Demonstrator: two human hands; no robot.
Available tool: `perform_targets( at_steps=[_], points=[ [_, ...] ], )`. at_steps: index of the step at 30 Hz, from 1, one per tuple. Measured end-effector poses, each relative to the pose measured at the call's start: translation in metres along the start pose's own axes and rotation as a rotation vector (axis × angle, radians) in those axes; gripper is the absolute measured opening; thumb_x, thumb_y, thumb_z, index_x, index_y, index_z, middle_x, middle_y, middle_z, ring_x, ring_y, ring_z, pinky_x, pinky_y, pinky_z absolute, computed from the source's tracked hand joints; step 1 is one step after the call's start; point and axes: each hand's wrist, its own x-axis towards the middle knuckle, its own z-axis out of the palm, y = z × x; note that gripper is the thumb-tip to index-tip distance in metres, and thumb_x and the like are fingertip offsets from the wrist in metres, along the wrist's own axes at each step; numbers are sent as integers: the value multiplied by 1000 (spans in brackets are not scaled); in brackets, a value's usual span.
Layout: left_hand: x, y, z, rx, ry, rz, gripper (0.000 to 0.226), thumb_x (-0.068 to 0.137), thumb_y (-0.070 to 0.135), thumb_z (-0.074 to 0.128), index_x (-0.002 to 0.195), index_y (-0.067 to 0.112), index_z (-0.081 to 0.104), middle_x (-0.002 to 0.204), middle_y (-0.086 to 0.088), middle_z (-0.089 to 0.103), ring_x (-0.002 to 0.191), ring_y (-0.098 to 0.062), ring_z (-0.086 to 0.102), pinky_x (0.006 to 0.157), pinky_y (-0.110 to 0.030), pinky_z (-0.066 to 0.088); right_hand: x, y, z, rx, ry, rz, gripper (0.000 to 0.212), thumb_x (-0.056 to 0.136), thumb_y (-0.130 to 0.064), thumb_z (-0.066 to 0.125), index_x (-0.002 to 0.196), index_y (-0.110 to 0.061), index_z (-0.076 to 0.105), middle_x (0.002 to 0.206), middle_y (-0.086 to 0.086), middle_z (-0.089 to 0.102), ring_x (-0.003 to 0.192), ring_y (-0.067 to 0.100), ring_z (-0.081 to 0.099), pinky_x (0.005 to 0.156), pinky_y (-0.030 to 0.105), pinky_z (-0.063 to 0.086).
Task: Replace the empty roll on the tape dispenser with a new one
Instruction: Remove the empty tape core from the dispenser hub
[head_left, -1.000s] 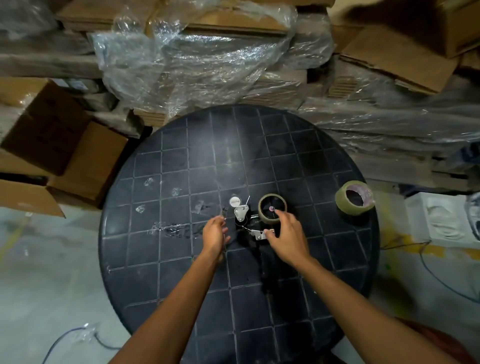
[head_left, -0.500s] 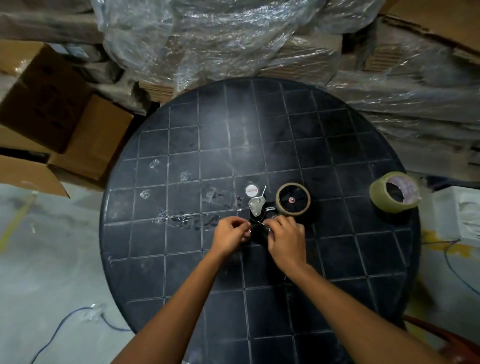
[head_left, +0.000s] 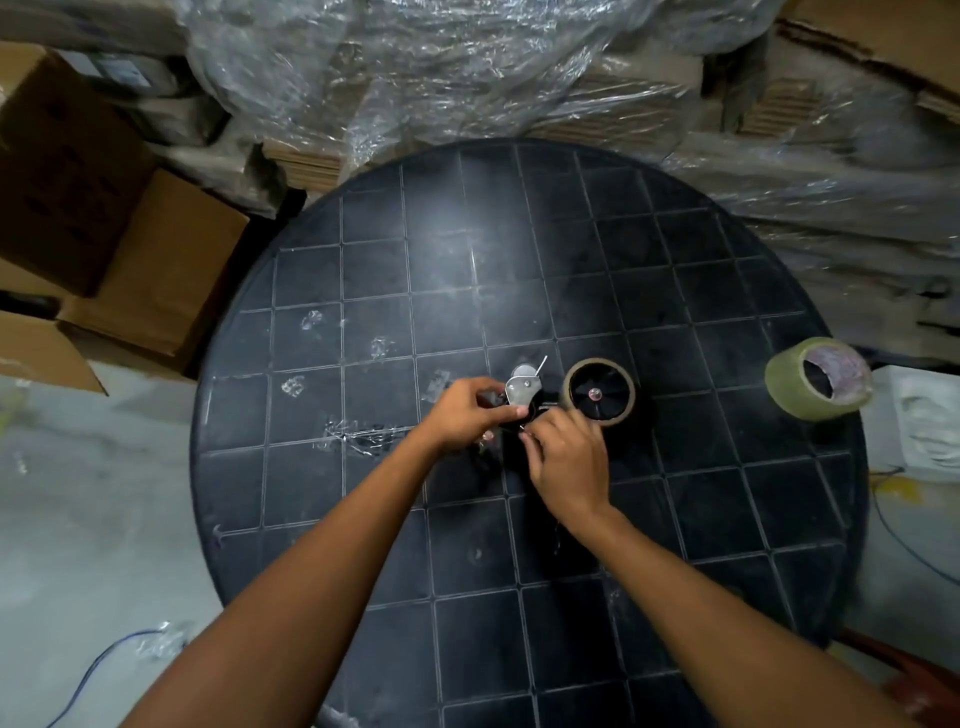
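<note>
I can read no brand or lettering anywhere; the cardboard boxes far out past my left hand show dark marks too blurred to make out. My left hand is closed on the tape dispenser, thumb and fingers pinching it just under its small metal plate. My right hand is curled with its fingertips on the dispenser's body, touching the left hand's fingers; whether it truly grips anything there I cannot tell, since the knuckles cover the spot. Most of the black dispenser is lost under both hands and against the dark gridded table. The empty roll, a thin brown ring on a black hub, sits just beyond my right hand, at the dispenser's far end. The new tape roll lies well off to the right of my right hand, near the table's edge. Plastic-wrapped stacks fill the space beyond both hands.
</note>
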Motion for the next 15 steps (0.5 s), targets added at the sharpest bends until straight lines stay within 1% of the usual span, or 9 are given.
perform_targets(
  at_steps=[2,5,6,8,10,12,13,15],
  points=[
    [-1,1,0,-27,-3,9,34,81,23,77,111,9,67,82,-18,69,49,-9,54,43,-18,43,-2,5,0,12,19,-114,11,85,-21,66,78,-12,67,80,2,64,77,28,56,69,41,44],
    [-3,-1,0,-60,-15,5,33,82,23,76,112,12,67,84,-24,69,53,-19,49,41,-18,38,-7,16,-8,33,-44,-339,11,84,-24,67,83,-14,67,85,-2,66,82,25,55,71,41,45],
    [-4,-1,1,-69,-15,-2,35,82,24,76,113,12,67,81,-23,68,53,-20,47,40,-18,37,-8,20,-12,37,-84,-389,14,83,-28,68,87,-14,68,89,-3,67,86,23,55,73,40,45],
    [-4,0,1,-68,3,-11,38,81,25,77,114,9,66,74,-16,64,47,-14,46,38,-17,36,-8,26,-20,36,-160,-421,27,80,-38,69,94,-14,70,98,-2,67,95,23,56,80,40,46],
    [-6,3,3,-59,18,-24,36,82,25,76,108,1,67,74,-15,62,44,-10,48,39,-17,36,-7,24,-27,85,-162,-381,33,78,-40,70,97,-13,72,104,3,65,100,25,57,85,40,46],
    [-6,4,7,-68,43,-45,41,82,26,76,97,-11,65,72,-20,61,52,-19,52,46,-22,38,-7,19,-33,195,-66,-260,30,79,-34,70,99,-12,74,109,7,64,103,25,58,87,39,46],
    [-5,4,9,-53,69,-63,44,82,28,76,91,-14,65,69,-21,62,53,-22,53,49,-26,40,-7,17,-35,240,10,-161,29,80,-29,69,101,-11,73,110,8,63,104,25,59,89,39,47],
    [-7,2,14,19,143,-106,49,80,37,76,80,-11,66,65,-21,66,52,-22,55,54,-29,43,-2,17,-44,259,155,87,31,81,-22,66,110,-10,70,117,9,61,109,27,57,92,41,49]
  ],
)
